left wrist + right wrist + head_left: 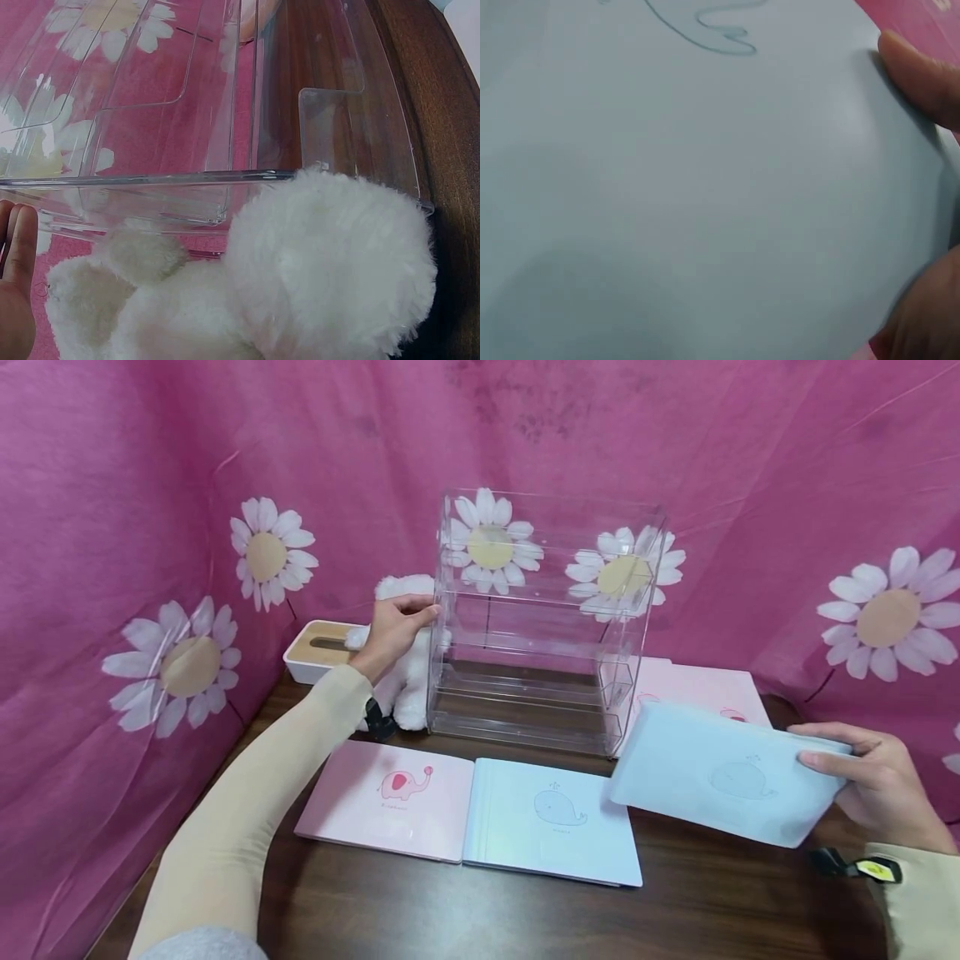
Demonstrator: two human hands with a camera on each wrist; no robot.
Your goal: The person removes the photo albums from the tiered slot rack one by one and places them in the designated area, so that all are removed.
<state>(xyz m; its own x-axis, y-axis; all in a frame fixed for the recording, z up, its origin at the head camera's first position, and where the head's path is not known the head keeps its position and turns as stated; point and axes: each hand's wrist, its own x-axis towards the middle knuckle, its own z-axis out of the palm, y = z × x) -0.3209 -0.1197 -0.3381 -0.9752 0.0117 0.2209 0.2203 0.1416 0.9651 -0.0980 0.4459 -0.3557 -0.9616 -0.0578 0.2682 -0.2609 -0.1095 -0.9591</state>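
Observation:
My right hand pinches a light blue booklet by its right end, thumb on the cover, which shows a whale drawing. It is raised and tilted over the table's right side; in the right wrist view its pale cover fills most of the picture. My left hand touches the left side of a clear plastic tiered rack, with fairly straight fingers at its edge in the left wrist view. Before the rack lie a pink elephant booklet and another blue whale booklet, side by side.
A white plush toy stands against the rack's left side. Behind it is a white box with a wooden lid. More pink booklets lie right of the rack. A pink flowered cloth hangs behind the wooden table.

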